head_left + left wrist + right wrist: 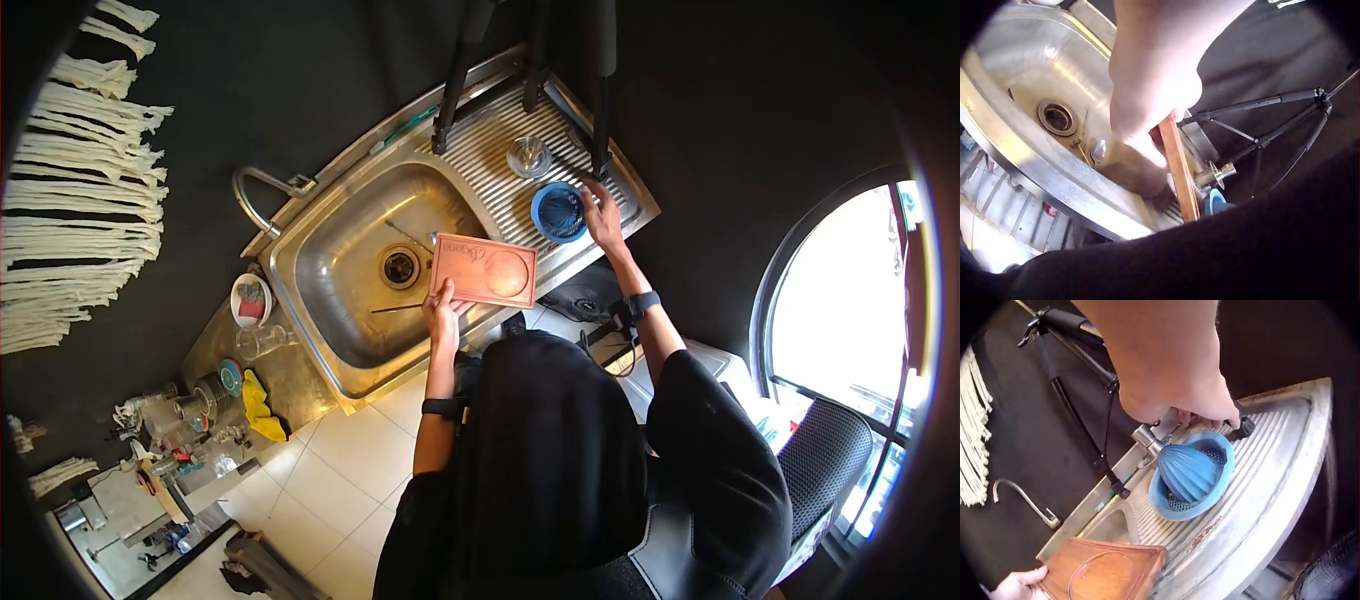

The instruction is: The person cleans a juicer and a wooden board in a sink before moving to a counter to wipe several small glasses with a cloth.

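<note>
My left hand [443, 315] grips a wooden board [484, 270] by its near left corner, thumb on top. The board has a round recess and engraved lettering, and is held over the sink's right rim. In the left wrist view the board [1179, 172] appears edge-on. A blue citrus juicer [558, 212] with a ribbed cone and strainer slots is on the ridged drainboard. My right hand [602, 218] is at the juicer's right side. In the right wrist view its fingers extend behind the juicer [1191, 472], right at the rim, partly hidden by the hand.
A clear glass [528, 157] stands behind the juicer, near black tripod legs [600, 90]. The steel sink [340, 230] has a curved faucet [245, 195] at its back left. A white bowl [251, 300] and yellow cloth [262, 408] lie left of it.
</note>
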`<act>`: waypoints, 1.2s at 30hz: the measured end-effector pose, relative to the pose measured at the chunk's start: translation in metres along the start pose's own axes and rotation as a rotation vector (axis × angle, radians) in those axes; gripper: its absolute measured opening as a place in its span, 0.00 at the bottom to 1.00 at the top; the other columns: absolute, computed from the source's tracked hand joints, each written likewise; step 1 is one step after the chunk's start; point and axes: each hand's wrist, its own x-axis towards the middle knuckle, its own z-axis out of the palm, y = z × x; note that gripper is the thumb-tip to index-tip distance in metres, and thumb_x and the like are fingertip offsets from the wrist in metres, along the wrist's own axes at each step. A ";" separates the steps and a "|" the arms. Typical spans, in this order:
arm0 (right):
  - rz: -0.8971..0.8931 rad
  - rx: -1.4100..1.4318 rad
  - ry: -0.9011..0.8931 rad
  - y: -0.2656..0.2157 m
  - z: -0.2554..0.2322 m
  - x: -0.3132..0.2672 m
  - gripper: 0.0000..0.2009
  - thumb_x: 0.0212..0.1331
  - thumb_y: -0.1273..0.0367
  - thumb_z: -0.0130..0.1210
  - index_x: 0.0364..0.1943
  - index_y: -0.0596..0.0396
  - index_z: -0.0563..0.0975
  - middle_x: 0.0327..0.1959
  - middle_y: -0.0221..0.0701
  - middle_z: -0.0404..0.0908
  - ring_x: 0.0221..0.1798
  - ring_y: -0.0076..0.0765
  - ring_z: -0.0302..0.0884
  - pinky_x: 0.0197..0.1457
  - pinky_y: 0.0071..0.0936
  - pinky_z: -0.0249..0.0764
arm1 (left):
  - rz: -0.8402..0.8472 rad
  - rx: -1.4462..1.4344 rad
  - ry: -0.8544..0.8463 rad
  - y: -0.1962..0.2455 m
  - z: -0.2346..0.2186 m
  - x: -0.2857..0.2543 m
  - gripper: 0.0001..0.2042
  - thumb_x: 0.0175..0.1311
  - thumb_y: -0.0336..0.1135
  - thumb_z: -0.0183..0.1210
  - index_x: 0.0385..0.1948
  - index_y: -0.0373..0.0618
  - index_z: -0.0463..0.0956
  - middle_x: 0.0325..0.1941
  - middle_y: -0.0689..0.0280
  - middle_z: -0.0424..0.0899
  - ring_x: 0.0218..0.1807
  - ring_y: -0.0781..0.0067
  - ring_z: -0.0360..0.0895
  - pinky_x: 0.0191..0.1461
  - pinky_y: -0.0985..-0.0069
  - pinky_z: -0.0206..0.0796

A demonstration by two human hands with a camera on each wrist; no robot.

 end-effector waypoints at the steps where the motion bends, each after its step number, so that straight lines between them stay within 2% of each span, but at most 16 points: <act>1: 0.057 0.058 0.111 0.013 0.000 -0.004 0.24 0.59 0.54 0.50 0.50 0.61 0.74 0.47 0.52 0.75 0.53 0.55 0.72 0.60 0.38 0.63 | 0.016 -0.003 -0.002 0.001 0.001 -0.002 0.16 0.61 0.40 0.58 0.43 0.37 0.69 0.44 0.52 0.78 0.45 0.53 0.78 0.50 0.55 0.73; 5: 0.256 0.018 0.046 0.057 0.006 -0.015 0.23 0.63 0.58 0.47 0.55 0.60 0.70 0.45 0.43 0.78 0.46 0.44 0.76 0.52 0.36 0.71 | 0.020 -0.003 0.025 -0.003 -0.009 0.003 0.15 0.62 0.40 0.57 0.42 0.37 0.70 0.44 0.53 0.78 0.46 0.53 0.78 0.50 0.55 0.73; 7: 0.538 0.395 -0.099 0.060 0.010 -0.011 0.22 0.60 0.59 0.51 0.52 0.62 0.73 0.42 0.45 0.80 0.41 0.41 0.79 0.42 0.32 0.77 | 0.032 0.010 0.010 0.000 -0.009 0.000 0.15 0.62 0.40 0.57 0.42 0.37 0.70 0.44 0.53 0.78 0.46 0.52 0.78 0.50 0.55 0.73; 8: 0.593 0.389 -0.101 0.060 0.010 -0.006 0.23 0.59 0.60 0.53 0.53 0.62 0.72 0.41 0.42 0.80 0.38 0.34 0.79 0.36 0.28 0.79 | 0.044 0.015 -0.003 0.003 -0.009 -0.003 0.15 0.62 0.40 0.57 0.42 0.37 0.70 0.45 0.53 0.77 0.45 0.52 0.78 0.50 0.55 0.73; 12: 0.412 0.254 -0.208 0.055 0.012 0.009 0.22 0.59 0.60 0.55 0.50 0.65 0.74 0.27 0.28 0.79 0.25 0.22 0.71 0.27 0.22 0.68 | 0.074 -0.016 0.039 -0.002 -0.017 0.001 0.16 0.61 0.40 0.58 0.43 0.37 0.70 0.45 0.52 0.77 0.44 0.52 0.79 0.49 0.54 0.74; 15: 0.218 0.020 -0.135 0.064 0.018 0.016 0.17 0.56 0.60 0.57 0.43 0.59 0.78 0.25 0.31 0.80 0.26 0.24 0.73 0.30 0.24 0.70 | 0.065 -0.012 0.067 0.003 -0.012 -0.006 0.16 0.61 0.39 0.58 0.44 0.37 0.69 0.45 0.52 0.77 0.44 0.51 0.79 0.49 0.54 0.74; 17: 0.104 -0.183 -0.117 0.067 0.021 0.022 0.14 0.53 0.62 0.59 0.40 0.57 0.80 0.28 0.38 0.82 0.29 0.33 0.79 0.33 0.29 0.72 | 0.064 -0.031 0.067 0.002 -0.011 -0.008 0.16 0.61 0.39 0.58 0.43 0.38 0.68 0.45 0.52 0.77 0.44 0.51 0.79 0.50 0.54 0.74; 18: 0.007 -0.156 -0.030 0.069 0.026 0.020 0.13 0.51 0.64 0.60 0.37 0.56 0.80 0.31 0.43 0.82 0.33 0.42 0.81 0.36 0.35 0.73 | 0.066 -0.036 0.073 0.000 -0.011 -0.008 0.16 0.61 0.39 0.58 0.43 0.38 0.68 0.45 0.52 0.77 0.44 0.51 0.79 0.50 0.54 0.74; 19: 0.024 -0.096 -0.039 0.059 0.026 0.019 0.11 0.50 0.64 0.61 0.34 0.57 0.79 0.31 0.43 0.82 0.37 0.48 0.80 0.37 0.37 0.72 | 0.068 -0.040 0.077 0.000 -0.011 -0.009 0.15 0.61 0.38 0.58 0.43 0.38 0.68 0.45 0.52 0.77 0.44 0.52 0.79 0.50 0.54 0.74; 22: -0.005 -0.181 0.019 0.041 0.027 0.013 0.12 0.52 0.65 0.60 0.28 0.60 0.73 0.25 0.43 0.79 0.33 0.51 0.78 0.36 0.39 0.71 | 0.034 -0.031 0.064 0.000 -0.007 -0.009 0.14 0.61 0.38 0.58 0.42 0.39 0.68 0.45 0.52 0.76 0.44 0.53 0.79 0.50 0.54 0.73; 25: -0.044 -0.087 0.047 0.036 0.021 0.004 0.12 0.53 0.65 0.60 0.30 0.59 0.72 0.26 0.45 0.77 0.31 0.53 0.76 0.35 0.39 0.70 | 0.032 -0.073 -0.006 -0.003 -0.002 -0.002 0.12 0.61 0.37 0.58 0.40 0.41 0.70 0.46 0.53 0.77 0.46 0.54 0.78 0.52 0.54 0.72; 26: -0.080 -0.086 0.079 0.035 0.018 -0.001 0.12 0.53 0.66 0.59 0.31 0.60 0.71 0.26 0.43 0.78 0.29 0.44 0.78 0.34 0.34 0.70 | 0.023 -0.068 -0.012 -0.006 0.000 0.000 0.12 0.61 0.37 0.58 0.40 0.41 0.70 0.46 0.53 0.77 0.46 0.54 0.78 0.52 0.54 0.72; 27: -0.072 -0.090 0.085 0.034 0.012 -0.005 0.12 0.53 0.66 0.59 0.31 0.60 0.71 0.26 0.43 0.78 0.29 0.44 0.78 0.34 0.34 0.70 | 0.013 -0.089 -0.021 -0.007 0.004 0.002 0.12 0.61 0.37 0.58 0.40 0.41 0.71 0.46 0.54 0.77 0.48 0.54 0.77 0.54 0.53 0.70; 29: 0.080 0.050 0.048 0.034 0.001 -0.013 0.12 0.53 0.66 0.60 0.30 0.61 0.72 0.23 0.40 0.79 0.27 0.33 0.78 0.33 0.31 0.71 | -0.005 -0.107 -0.036 -0.012 0.014 0.007 0.11 0.62 0.36 0.58 0.40 0.42 0.71 0.46 0.56 0.77 0.50 0.55 0.76 0.56 0.52 0.69; 31: 0.157 0.132 0.062 0.043 -0.009 -0.022 0.10 0.54 0.70 0.57 0.37 0.62 0.73 0.24 0.38 0.80 0.27 0.25 0.75 0.33 0.25 0.71 | 0.024 -0.199 -0.074 -0.026 0.028 0.014 0.11 0.62 0.36 0.58 0.41 0.41 0.72 0.47 0.58 0.77 0.52 0.55 0.74 0.59 0.50 0.66; 36: 0.237 0.233 -0.013 0.057 -0.024 -0.036 0.11 0.54 0.73 0.55 0.41 0.60 0.75 0.23 0.33 0.80 0.26 0.19 0.72 0.30 0.22 0.70 | 0.025 -0.315 -0.106 -0.060 0.075 0.030 0.15 0.61 0.31 0.58 0.48 0.42 0.68 0.49 0.60 0.74 0.51 0.55 0.74 0.54 0.50 0.69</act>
